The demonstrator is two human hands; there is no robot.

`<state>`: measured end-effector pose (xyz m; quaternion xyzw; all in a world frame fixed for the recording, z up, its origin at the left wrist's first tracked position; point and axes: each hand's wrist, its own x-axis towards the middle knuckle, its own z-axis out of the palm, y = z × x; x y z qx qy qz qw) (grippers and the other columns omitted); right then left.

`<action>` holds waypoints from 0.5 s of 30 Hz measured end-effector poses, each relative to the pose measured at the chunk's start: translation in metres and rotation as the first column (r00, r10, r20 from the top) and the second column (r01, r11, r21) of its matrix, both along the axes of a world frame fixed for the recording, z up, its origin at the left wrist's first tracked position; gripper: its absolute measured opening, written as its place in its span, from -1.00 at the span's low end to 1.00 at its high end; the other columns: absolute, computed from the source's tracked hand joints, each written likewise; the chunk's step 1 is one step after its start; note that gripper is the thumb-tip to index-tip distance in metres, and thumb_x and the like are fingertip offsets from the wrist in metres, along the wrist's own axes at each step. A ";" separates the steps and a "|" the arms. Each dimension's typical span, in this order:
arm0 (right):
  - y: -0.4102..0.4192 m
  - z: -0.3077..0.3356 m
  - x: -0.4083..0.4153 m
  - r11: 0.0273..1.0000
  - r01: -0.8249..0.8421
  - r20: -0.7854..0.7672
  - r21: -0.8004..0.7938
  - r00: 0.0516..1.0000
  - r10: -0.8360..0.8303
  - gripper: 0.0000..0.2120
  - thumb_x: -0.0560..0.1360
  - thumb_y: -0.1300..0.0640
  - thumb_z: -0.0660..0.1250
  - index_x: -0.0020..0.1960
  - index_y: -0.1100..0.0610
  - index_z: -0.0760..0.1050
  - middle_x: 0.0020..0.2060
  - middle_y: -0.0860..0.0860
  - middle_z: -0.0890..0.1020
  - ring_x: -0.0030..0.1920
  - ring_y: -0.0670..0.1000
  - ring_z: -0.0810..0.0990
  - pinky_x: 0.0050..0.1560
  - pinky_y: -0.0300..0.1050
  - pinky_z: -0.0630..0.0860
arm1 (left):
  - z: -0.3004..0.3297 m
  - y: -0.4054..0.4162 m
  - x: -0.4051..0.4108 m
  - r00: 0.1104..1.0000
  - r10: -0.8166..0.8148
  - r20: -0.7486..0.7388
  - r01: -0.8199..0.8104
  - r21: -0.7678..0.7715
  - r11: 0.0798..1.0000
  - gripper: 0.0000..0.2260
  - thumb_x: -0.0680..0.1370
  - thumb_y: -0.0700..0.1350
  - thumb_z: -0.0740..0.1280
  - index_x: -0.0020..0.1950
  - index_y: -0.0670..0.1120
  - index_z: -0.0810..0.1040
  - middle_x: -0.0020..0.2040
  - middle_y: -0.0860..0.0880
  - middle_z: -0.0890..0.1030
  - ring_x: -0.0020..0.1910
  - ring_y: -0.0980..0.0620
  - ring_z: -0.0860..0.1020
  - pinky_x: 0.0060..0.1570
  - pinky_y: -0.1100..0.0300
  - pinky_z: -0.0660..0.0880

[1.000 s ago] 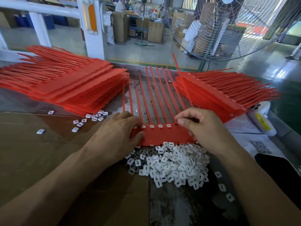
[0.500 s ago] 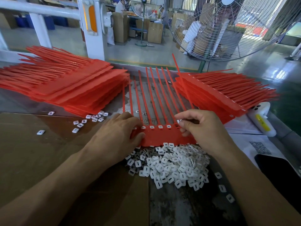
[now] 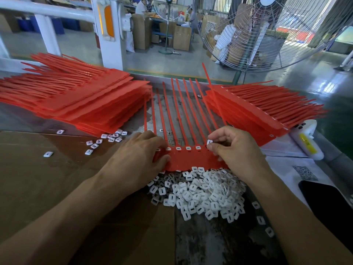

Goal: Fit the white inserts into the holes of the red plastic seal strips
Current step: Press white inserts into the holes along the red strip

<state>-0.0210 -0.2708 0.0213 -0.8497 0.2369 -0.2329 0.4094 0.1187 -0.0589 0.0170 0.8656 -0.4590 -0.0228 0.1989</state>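
My left hand (image 3: 139, 159) presses the red strip (image 3: 191, 159) flat on the tabletop (image 3: 47, 188) so it cannot slide; my right hand (image 3: 235, 150) pinches a white insert (image 3: 209, 142) over the right hole.

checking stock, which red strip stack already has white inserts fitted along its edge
The right-hand stack of red strips: white inserts dot its head edge. The left-hand stack shows plain red, with only loose inserts lying beside it.

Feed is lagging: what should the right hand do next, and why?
Probably press the small white plastic insert pinched in the right hand down into the next hole of the flat red plastic seal strip; the left hand steadies it, and neighbouring holes look filled.
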 end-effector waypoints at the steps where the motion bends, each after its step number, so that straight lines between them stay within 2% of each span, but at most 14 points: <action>1: -0.001 0.000 0.000 1.000 0.005 0.003 -0.008 1.000 -0.005 -0.79 0.53 0.20 0.50 -0.05 -0.12 0.63 -0.13 -0.10 0.69 -0.20 -0.13 0.68 -0.14 -0.14 0.61 | 0.000 0.000 0.000 1.000 -0.001 0.001 0.001 -0.002 1.000 -0.62 0.59 0.24 0.22 0.38 0.19 0.46 0.32 0.16 0.43 0.34 0.12 0.36 0.39 0.03 0.37; 5: -0.001 0.000 -0.001 1.000 -0.023 0.016 -0.016 1.000 0.023 -0.75 0.55 0.18 0.48 0.03 -0.18 0.66 -0.09 -0.26 0.67 -0.13 -0.23 0.65 -0.12 -0.23 0.50 | 0.001 0.000 0.000 1.000 -0.001 0.007 0.001 0.001 1.000 -0.62 0.59 0.24 0.22 0.38 0.18 0.45 0.33 0.16 0.43 0.35 0.11 0.36 0.40 0.02 0.37; 7: -0.001 -0.001 -0.002 1.000 -0.024 0.026 -0.006 0.999 0.024 -0.73 0.55 0.20 0.47 0.06 -0.19 0.69 -0.10 -0.31 0.67 -0.11 -0.25 0.66 -0.11 -0.27 0.52 | 0.001 0.000 0.000 1.000 -0.001 0.006 0.001 0.003 1.000 -0.61 0.59 0.24 0.22 0.38 0.18 0.45 0.33 0.16 0.43 0.35 0.11 0.36 0.40 0.01 0.37; 12: -0.003 -0.003 -0.001 0.998 -0.003 0.040 0.063 0.999 0.000 -0.78 0.56 0.26 0.46 0.06 -0.05 0.69 -0.22 -0.18 0.73 -0.28 -0.12 0.70 -0.29 -0.36 0.56 | 0.001 0.000 -0.001 1.000 -0.005 0.003 0.005 -0.004 1.000 -0.61 0.59 0.24 0.21 0.38 0.18 0.46 0.32 0.16 0.43 0.35 0.12 0.36 0.39 0.02 0.38; 15: -0.005 -0.003 -0.001 0.998 0.029 0.044 0.061 0.999 -0.031 -0.81 0.58 0.22 0.45 0.05 -0.07 0.67 -0.25 -0.15 0.74 -0.32 -0.09 0.70 -0.32 -0.36 0.55 | 0.001 0.000 -0.001 1.000 -0.006 0.010 0.006 -0.015 1.000 -0.63 0.60 0.22 0.23 0.38 0.17 0.47 0.31 0.16 0.44 0.33 0.12 0.37 0.38 0.03 0.38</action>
